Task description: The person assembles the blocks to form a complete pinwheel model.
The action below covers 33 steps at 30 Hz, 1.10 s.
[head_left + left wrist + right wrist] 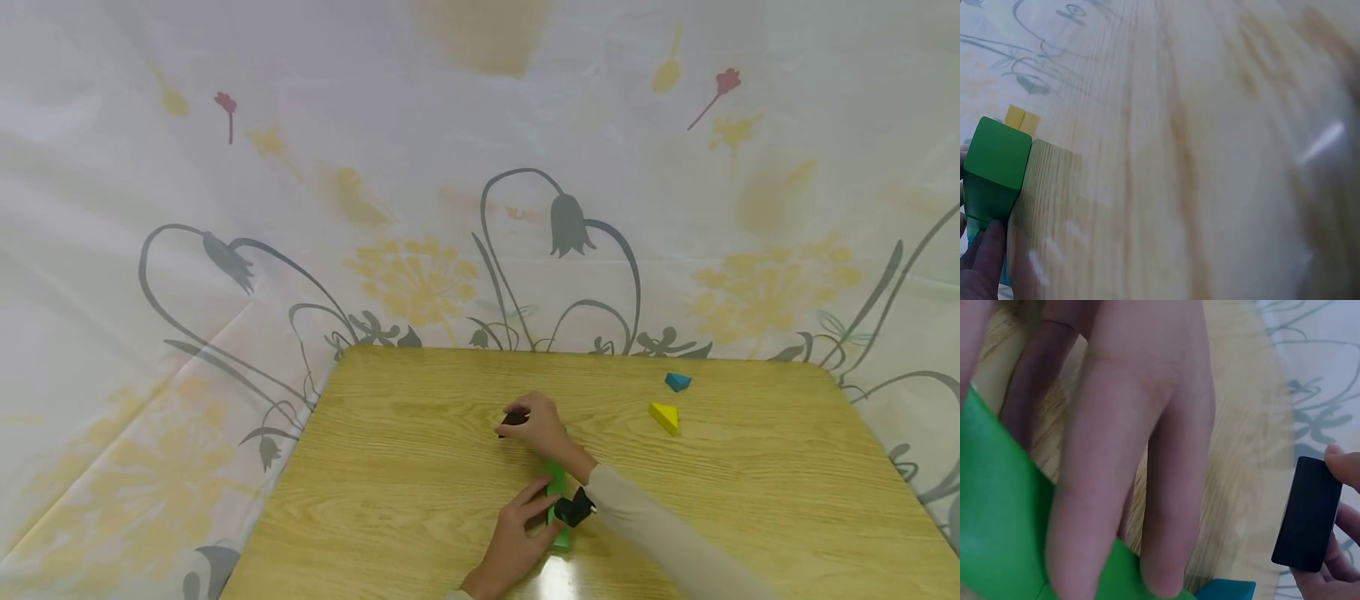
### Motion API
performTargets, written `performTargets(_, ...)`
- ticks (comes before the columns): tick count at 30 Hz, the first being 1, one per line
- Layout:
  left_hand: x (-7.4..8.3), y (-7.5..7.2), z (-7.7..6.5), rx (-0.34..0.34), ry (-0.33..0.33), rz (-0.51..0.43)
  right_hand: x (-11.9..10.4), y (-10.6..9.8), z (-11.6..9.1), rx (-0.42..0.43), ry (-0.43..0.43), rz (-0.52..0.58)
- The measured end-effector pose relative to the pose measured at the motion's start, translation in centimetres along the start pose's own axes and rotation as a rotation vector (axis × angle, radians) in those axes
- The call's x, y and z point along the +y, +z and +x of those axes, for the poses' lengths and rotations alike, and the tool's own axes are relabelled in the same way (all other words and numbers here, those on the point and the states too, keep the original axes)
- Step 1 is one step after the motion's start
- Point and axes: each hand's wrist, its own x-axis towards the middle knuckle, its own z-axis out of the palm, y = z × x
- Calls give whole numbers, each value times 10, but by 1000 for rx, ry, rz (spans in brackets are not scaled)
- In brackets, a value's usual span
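Near the table's middle my right hand (542, 429) pinches a small black rectangular block (1308, 514) between thumb and fingers. Closer to the front edge, my left hand (517, 533) holds a long green block (558, 542), its thumb and fingers at the block's sides. A thin seam line crosses the green surface in both wrist views. Part of the green block is hidden under the left fingers (1094, 487) and the right wrist. A teal piece (1225, 589) shows beside the green one in the right wrist view.
A yellow triangular block (664, 417) and a blue triangular block (678, 382) lie at the back right of the wood-grain table (390, 467). A flower-printed curtain (420, 200) hangs behind the far edge. A black wrist camera (574, 507) sits under the right forearm.
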Motion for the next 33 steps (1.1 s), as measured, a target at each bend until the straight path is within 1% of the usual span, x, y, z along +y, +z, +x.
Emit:
performTargets(3, -8, 1, -2, -10, -2, 18, 0, 8, 4, -56, -12, -29)
performTargets(5, -11, 1, -2, -19, -4, 10, 1, 13, 7, -94, -19, -41)
performTargets(7, -12, 1, -3, -28, -10, -13, 2, 19, 10, -133, -42, -42)
performTargets(11, -13, 1, -4, -37, -28, -52, 6, 28, 13, -204, -85, -95)
performTargets(15, -13, 2, -5, -34, -12, -42, 8, 31, 14, -240, -88, -146)
performTargets(19, -12, 1, -4, -34, 28, -10, 6, 26, 17, -275, -66, -159)
performTargets(21, -11, 0, -4, -37, 34, 9, 4, 20, 19, -313, -41, -164)
performTargets(22, -11, 0, -3, -39, 30, 19, 3, 17, 20, -335, -27, -160)
performTargets(24, -11, -1, -3, -46, 1, 25, 1, 11, 24, -381, -26, -167)
performTargets(27, -11, -1, -3, -54, -36, 9, 1, 4, 29, -437, -53, -190)
performTargets(30, -9, -3, -3, -61, -46, -11, 2, 0, 33, -455, -100, -224)
performTargets(33, -9, -3, -3, -69, -45, -26, 3, -3, 34, -467, -94, -237)
